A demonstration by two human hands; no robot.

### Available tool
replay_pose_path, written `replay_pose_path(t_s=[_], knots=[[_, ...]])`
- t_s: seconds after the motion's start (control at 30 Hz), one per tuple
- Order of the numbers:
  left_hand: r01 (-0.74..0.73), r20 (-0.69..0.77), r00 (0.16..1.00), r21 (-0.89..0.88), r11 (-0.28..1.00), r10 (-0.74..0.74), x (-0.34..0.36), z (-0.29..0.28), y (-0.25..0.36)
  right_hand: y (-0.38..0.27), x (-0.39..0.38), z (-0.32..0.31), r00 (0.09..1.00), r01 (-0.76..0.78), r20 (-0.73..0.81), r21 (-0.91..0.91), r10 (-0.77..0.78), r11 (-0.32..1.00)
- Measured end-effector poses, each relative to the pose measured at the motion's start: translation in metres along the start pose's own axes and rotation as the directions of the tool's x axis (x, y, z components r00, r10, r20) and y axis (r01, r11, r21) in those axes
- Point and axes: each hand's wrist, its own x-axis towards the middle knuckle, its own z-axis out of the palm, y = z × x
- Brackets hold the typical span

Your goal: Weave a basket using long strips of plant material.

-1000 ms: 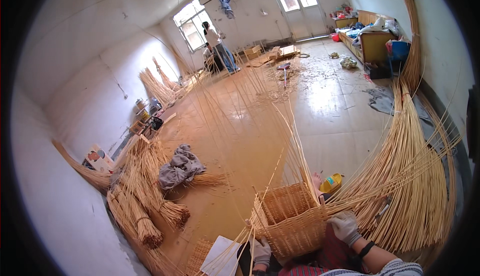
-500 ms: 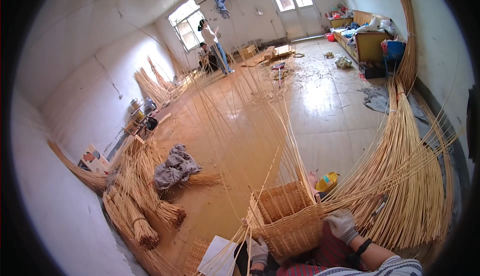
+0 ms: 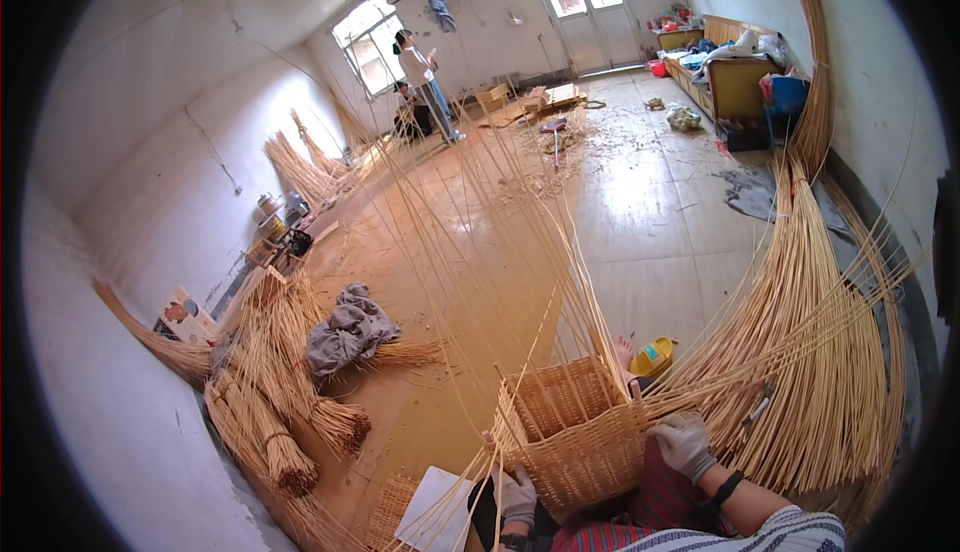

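A half-woven square wicker basket [image 3: 588, 457] rests in front of my lap, with long loose rods rising from its rim and others fanning out to both sides. My gloved left hand [image 3: 517, 499] is at the basket's near left corner, its fingers closed against the wall. At the right edge of the basket is my gloved right hand [image 3: 683, 445], fingers curled, fingertips against the weave. Whether a single rod is also pinched there is too small to tell. Striped dark red cloth [image 3: 665, 497] covers my lap under the basket.
A large fan of wicker rods [image 3: 810, 372] spreads at the right. Tied bundles [image 3: 270, 432] and a grey cloth [image 3: 350, 330] lie at the left. A yellow container [image 3: 653, 357] stands beyond the basket, near a bare foot. Far back, one person [image 3: 425, 87] stands and another sits.
My left hand has moved up slightly along the basket's corner. My right hand stays at the right edge, and the view has shifted a little. The standing person's legs have changed position.
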Motion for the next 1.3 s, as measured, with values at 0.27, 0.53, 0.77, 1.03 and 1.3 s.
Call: replay_pose_path(t_s=[0.27,0.53,0.77,1.03,1.3], knots=[[-0.03,-0.009,1.0,-0.002,1.0,0.03,0.0,0.001,0.002,0.003,-0.001,0.002,1.0,0.009,-0.001,-0.014,-0.009,1.0],[-0.083,-0.032,0.996,-0.019,0.996,0.082,0.007,0.013,-0.021,0.001,0.002,0.003,0.998,0.043,-0.046,0.004,-0.042,0.999],[-0.069,-0.023,0.997,-0.013,0.998,0.069,0.003,0.004,-0.009,-0.005,0.006,-0.002,0.998,0.049,-0.046,0.0,-0.049,0.999],[-0.021,0.005,1.0,0.033,0.999,0.021,0.003,0.003,-0.007,-0.002,0.002,0.0,1.0,0.025,-0.019,-0.01,-0.025,1.0],[-0.006,-0.004,1.0,0.037,0.999,0.006,0.003,0.003,-0.007,-0.002,0.003,0.0,1.0,0.028,-0.008,-0.012,-0.028,1.0]])
